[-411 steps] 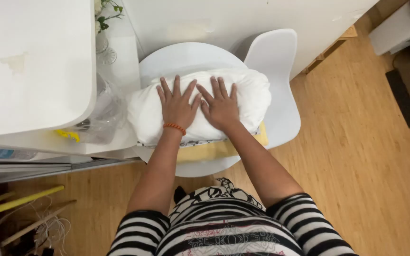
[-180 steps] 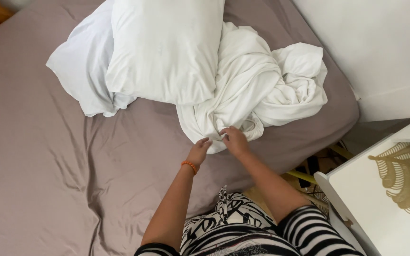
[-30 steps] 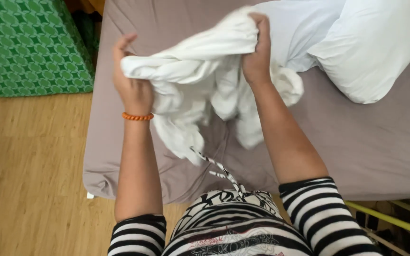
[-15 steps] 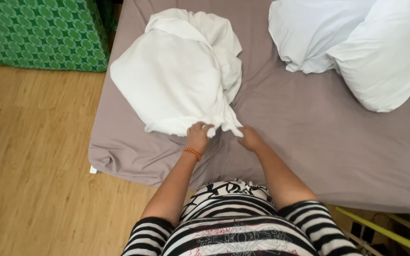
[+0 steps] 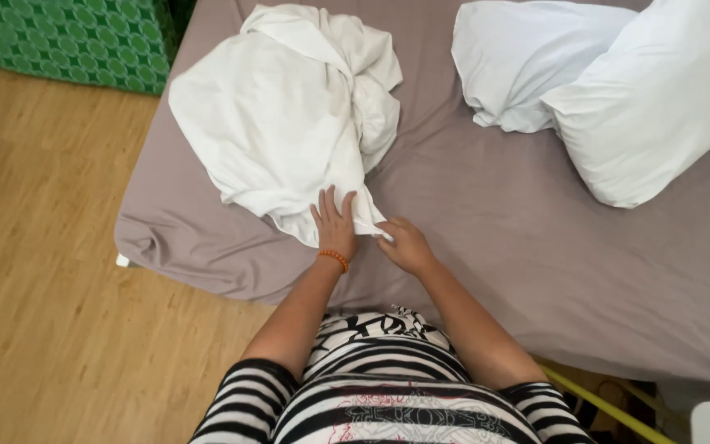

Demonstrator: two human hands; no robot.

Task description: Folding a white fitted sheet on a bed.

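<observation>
Both hands on the white sheet's corner

Crumpled white sheet (image 5: pixel 289 123) lies on the grey-brown bed (image 5: pixel 486 238) (two pillows (image 5: pixel 610 90) beside). Left hand (image 5: pixel 334 226) presses flat, fingers spread; right hand (image 5: pixel 404 245) pinches the sheet's edge.

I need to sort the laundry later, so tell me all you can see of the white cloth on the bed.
The white cloth is a plain, soft-looking fabric, crumpled into a loose heap with a twisted bunch at its upper right. It lies on the grey sheet near the bed's left edge. The left hand rests flat on its near corner; the right hand pinches that corner's tip.
</observation>
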